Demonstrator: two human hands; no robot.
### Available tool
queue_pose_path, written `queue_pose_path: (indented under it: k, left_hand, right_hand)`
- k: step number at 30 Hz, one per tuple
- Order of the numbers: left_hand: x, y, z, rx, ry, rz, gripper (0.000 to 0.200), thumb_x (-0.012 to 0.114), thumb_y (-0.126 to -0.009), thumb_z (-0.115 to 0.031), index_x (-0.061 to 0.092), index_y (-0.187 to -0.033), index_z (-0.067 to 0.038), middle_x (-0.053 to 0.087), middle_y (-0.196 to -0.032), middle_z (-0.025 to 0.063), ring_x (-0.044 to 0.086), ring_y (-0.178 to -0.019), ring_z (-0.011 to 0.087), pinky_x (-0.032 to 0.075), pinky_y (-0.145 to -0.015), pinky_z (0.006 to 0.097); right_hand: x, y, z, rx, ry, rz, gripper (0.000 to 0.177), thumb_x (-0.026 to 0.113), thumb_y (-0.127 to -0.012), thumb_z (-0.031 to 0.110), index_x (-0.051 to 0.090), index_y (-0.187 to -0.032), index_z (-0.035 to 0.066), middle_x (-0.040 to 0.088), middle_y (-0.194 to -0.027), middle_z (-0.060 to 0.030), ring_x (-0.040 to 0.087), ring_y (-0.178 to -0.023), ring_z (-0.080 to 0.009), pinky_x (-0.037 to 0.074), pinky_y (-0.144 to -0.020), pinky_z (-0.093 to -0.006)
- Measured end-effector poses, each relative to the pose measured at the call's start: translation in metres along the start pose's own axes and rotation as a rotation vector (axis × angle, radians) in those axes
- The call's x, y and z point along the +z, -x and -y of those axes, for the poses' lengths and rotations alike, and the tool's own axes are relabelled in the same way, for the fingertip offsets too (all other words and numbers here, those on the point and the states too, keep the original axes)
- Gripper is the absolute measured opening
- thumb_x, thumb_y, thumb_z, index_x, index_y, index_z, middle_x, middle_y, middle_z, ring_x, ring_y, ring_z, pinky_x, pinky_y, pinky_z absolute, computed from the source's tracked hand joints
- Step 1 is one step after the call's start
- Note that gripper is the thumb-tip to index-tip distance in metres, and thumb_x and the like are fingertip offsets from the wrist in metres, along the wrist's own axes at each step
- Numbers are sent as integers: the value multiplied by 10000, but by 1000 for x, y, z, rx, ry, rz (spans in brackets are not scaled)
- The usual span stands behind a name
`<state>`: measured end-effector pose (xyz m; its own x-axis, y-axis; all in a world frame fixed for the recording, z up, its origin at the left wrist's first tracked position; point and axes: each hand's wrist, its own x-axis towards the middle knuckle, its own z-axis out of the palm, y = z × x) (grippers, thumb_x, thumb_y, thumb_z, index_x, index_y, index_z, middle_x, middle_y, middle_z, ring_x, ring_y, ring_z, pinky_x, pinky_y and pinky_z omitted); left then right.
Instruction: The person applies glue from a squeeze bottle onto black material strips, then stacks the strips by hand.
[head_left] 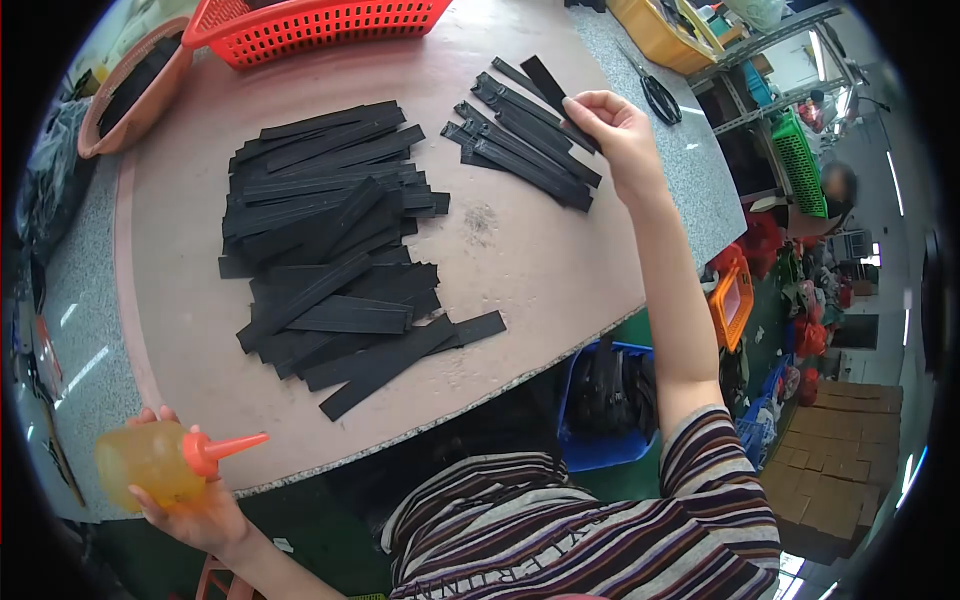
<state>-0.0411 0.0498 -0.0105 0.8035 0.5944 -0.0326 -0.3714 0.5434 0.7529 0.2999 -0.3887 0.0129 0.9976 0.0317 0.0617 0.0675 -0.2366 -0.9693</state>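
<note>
My left hand is wrapped round a glue bottle of yellowish liquid, its red nozzle pointing right above the table's near edge. At the upper right, my right hand pinches one black strip between thumb and fingers, over a small fanned group of black strips. A large, loosely stacked pile of black strips lies on the table's middle left, with several strips crossing at angles.
A red basket and an orange bowl stand at the far left. Scissors lie right of my right hand, near a yellow tray. A blue bin of black material is below the table edge. A person is in the right background.
</note>
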Motion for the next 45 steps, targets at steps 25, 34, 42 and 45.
queue_pose_path:
  k: [25,34,42,45]
  left_hand:
    - [46,19,36,-43,-531,22,867,823,-777,-363,366,-1422,-9,541,-1328,252,579,-1217,425,491,-1025,530]
    - [1,19,-2,34,-71,-71,847,669,-915,-459,270,-1521,-22,406,-1493,180,440,-1379,380,497,-1037,536]
    - [-7,17,-6,45,-121,-193,801,639,-939,-442,288,-1522,-20,405,-1505,172,435,-1388,365,494,-1058,510]
    - [-16,11,-5,-29,23,-12,770,621,-969,-378,255,-1529,3,361,-1548,191,353,-1444,381,421,-1134,533]
  right_hand:
    - [150,181,22,-1024,524,797,331,685,-736,113,681,-1047,1,587,-1040,-69,597,-942,-222,490,-794,-336]
    - [127,162,43,-585,592,839,222,763,-764,143,638,-948,134,509,-1041,-25,473,-1016,-239,317,-889,-388]
    - [35,91,9,-68,111,155,106,752,-891,107,708,-894,11,712,-840,-27,631,-738,-58,491,-663,-208]
    - [20,76,-6,-414,852,-48,196,830,-796,222,734,-893,83,670,-882,-13,593,-870,-165,421,-807,-317]
